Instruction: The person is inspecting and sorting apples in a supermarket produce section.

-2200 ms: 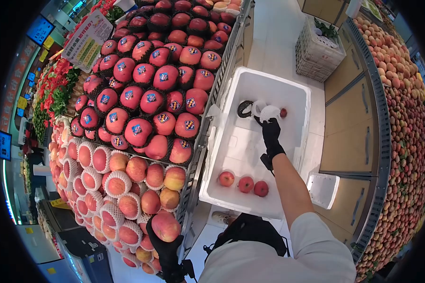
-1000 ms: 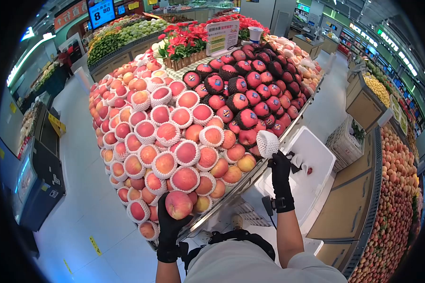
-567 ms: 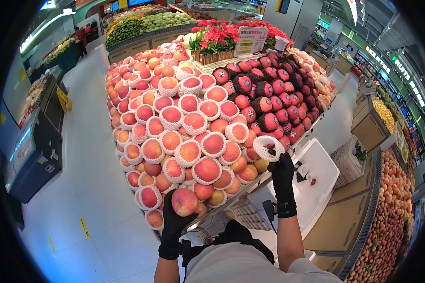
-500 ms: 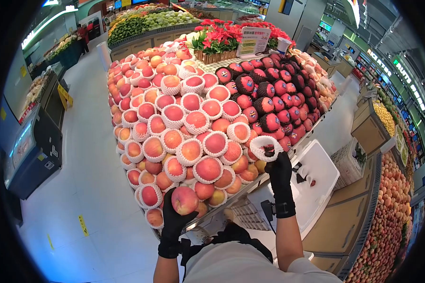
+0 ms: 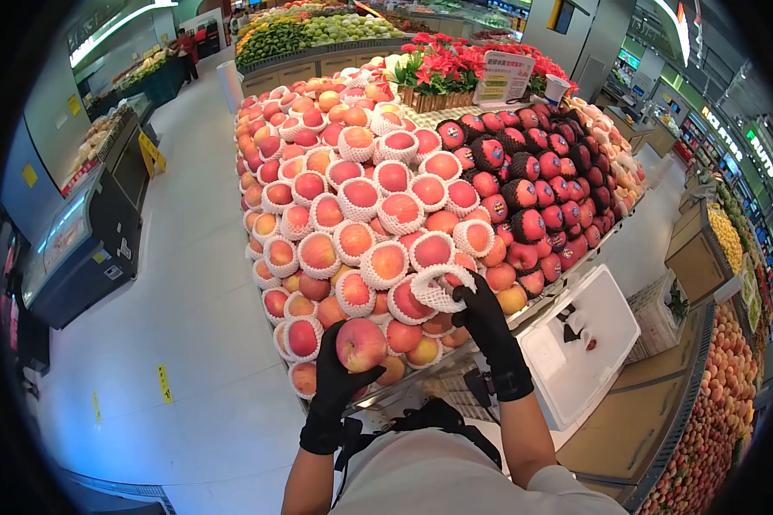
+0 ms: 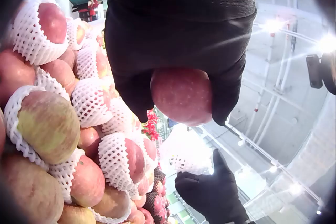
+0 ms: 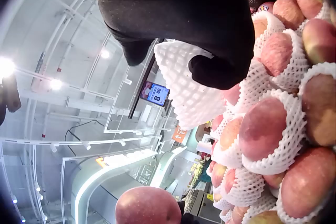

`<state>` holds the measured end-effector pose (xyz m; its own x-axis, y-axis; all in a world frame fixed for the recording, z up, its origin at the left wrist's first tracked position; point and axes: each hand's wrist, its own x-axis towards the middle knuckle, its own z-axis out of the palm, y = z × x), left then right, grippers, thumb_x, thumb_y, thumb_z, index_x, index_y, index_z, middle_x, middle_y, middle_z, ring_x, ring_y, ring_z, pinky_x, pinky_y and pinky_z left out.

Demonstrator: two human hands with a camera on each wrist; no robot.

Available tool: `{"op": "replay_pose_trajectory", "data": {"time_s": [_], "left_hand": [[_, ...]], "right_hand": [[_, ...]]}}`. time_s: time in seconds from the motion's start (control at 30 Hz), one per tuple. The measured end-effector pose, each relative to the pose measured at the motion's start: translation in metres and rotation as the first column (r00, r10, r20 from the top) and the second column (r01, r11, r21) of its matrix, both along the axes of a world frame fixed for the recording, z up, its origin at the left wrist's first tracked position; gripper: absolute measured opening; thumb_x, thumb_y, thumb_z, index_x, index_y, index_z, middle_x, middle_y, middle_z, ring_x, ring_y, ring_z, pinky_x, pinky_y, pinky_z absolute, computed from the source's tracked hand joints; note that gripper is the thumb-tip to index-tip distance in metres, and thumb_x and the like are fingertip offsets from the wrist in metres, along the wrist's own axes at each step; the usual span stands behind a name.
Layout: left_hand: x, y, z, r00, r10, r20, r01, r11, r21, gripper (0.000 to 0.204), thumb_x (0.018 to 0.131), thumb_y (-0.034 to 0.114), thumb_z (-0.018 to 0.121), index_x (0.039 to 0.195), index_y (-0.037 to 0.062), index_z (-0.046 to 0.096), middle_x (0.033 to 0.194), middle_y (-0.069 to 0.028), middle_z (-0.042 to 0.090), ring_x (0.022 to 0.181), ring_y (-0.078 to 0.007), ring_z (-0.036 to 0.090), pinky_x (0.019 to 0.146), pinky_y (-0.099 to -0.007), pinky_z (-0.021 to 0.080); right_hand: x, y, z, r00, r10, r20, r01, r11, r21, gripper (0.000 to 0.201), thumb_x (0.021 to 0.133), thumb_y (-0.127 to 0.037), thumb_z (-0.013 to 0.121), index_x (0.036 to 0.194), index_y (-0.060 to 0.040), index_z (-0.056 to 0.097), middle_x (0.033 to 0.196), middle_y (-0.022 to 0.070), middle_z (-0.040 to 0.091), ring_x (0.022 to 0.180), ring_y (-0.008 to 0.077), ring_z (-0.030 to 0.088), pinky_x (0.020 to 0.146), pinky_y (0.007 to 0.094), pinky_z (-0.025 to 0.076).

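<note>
Cupped in my black-gloved left hand (image 5: 338, 378) is a large red apple (image 5: 361, 345), bare of any net; in the left wrist view, thumb and fingers grip the apple (image 6: 181, 97) from both sides. My gloved right hand (image 5: 488, 322) pinches a white foam fruit net (image 5: 439, 287) by its edge, its mouth spread wide. Seen from the right wrist, the net (image 7: 186, 85) hangs from finger and thumb with nothing inside. Both hands are over the near edge of the apple pile (image 5: 386, 262), the net up and right of the held apple.
Many piled apples wear white nets; darker ones (image 5: 543, 195) in black nets lie to the right. A white foam box (image 5: 593, 343) with loose nets stands at lower right. Red flowers (image 5: 442, 64) and a sign (image 5: 503, 79) stand behind.
My right hand has gone from the foam box to the apple pile with the white net, now closer to the left hand. The left hand keeps hold of the apple. The view has swung up.
</note>
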<state>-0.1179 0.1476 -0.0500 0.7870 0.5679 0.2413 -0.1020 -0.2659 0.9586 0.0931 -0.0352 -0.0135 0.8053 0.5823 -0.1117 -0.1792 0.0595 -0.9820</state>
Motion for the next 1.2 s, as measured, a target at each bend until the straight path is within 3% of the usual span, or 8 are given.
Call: {"op": "replay_pose_trajectory", "data": {"time_s": [0.23,0.33,0.47,0.63,0.67,0.87,0.97,1.2], "left_hand": [[-0.006,0.008,-0.003,1.000,0.002,0.002,-0.002,1.000,0.009,0.093,0.056,0.020,0.093,0.131,0.0034,0.042,0.125,-0.0113,0.052,0.117,-0.0241,0.053,0.100,-0.0389,0.044],[-0.008,0.007,0.001,1.000,-0.010,0.002,0.010,1.000,0.010,0.093,0.056,0.019,0.093,0.133,0.0034,0.041,0.126,-0.0111,0.052,0.118,-0.0236,0.052,0.101,-0.0388,0.044],[-0.008,0.003,0.009,0.997,-0.063,0.050,0.066,0.995,-0.072,0.092,0.058,0.016,0.092,0.134,0.0036,0.042,0.127,-0.0100,0.053,0.118,-0.0222,0.053,0.102,-0.0379,0.044],[-0.007,0.001,0.028,0.986,-0.162,0.035,0.165,0.975,-0.151,0.087,0.060,0.015,0.091,0.133,0.0040,0.045,0.125,-0.0079,0.055,0.116,-0.0186,0.054,0.100,-0.0357,0.044],[-0.005,0.001,0.029,0.982,-0.190,0.018,0.190,0.968,-0.164,0.086,0.060,0.015,0.091,0.133,0.0041,0.045,0.125,-0.0077,0.055,0.116,-0.0183,0.053,0.100,-0.0351,0.044],[-0.003,-0.001,0.043,0.955,-0.295,-0.020,0.286,0.939,-0.190,0.084,0.064,0.018,0.089,0.134,0.0039,0.045,0.126,-0.0074,0.055,0.117,-0.0183,0.053,0.102,-0.0337,0.042],[0.000,-0.004,0.051,0.946,-0.320,-0.057,0.300,0.926,-0.228,0.092,0.065,0.019,0.088,0.140,0.0007,0.039,0.133,-0.0101,0.052,0.122,-0.0193,0.050,0.105,-0.0354,0.040],[0.005,0.001,0.042,0.929,-0.370,0.035,0.360,0.873,-0.330,0.077,0.072,0.020,0.082,0.136,0.0009,0.046,0.131,-0.0099,0.055,0.121,-0.0197,0.052,0.103,-0.0356,0.041]], "right_hand": [[-0.021,0.026,0.001,0.998,0.020,0.061,-0.021,1.000,0.014,0.046,0.091,-0.027,0.062,0.129,-0.0052,0.048,0.109,0.0027,0.059,0.089,0.0113,0.059,0.068,0.0240,0.049],[-0.017,0.025,-0.017,0.996,0.040,0.078,-0.038,0.999,-0.034,0.036,0.096,-0.027,0.055,0.124,-0.0051,0.054,0.096,0.0021,0.061,0.084,0.0085,0.056,0.061,0.0218,0.045],[-0.027,0.034,-0.010,0.981,0.029,0.192,0.013,0.976,-0.216,0.034,0.097,-0.029,0.053,0.115,-0.0016,0.059,0.101,0.0105,0.064,0.090,0.0225,0.063,0.076,0.0323,0.050],[-0.041,0.052,-0.020,0.851,-0.037,0.524,0.159,0.969,-0.190,0.038,0.098,-0.029,0.052,0.120,0.0020,0.057,0.106,0.0168,0.065,0.100,0.0282,0.061,0.089,0.0388,0.047],[-0.045,0.053,-0.016,0.791,0.003,0.611,0.180,0.954,-0.238,0.038,0.095,-0.024,0.056,0.122,0.0029,0.056,0.113,0.0228,0.061,0.106,0.0369,0.058,0.091,0.0410,0.045],[-0.057,0.058,-0.033,0.529,0.090,0.844,0.236,0.940,-0.248,0.043,0.092,-0.019,0.060,0.127,0.0048,0.051,0.111,0.0238,0.059,0.107,0.0374,0.057,0.090,0.0422,0.046],[-0.057,0.052,-0.035,0.685,0.147,0.714,0.093,0.954,-0.285,0.044,0.090,-0.015,0.062,0.130,0.0007,0.052,0.114,0.0199,0.060,0.107,0.0334,0.059,0.092,0.0395,0.046],[-0.058,0.042,-0.037,0.688,0.210,0.694,0.029,0.948,-0.316,0.040,0.092,-0.012,0.059,0.128,0.0027,0.052,0.116,0.0188,0.061,0.109,0.0301,0.059,0.092,0.0366,0.046]]}}
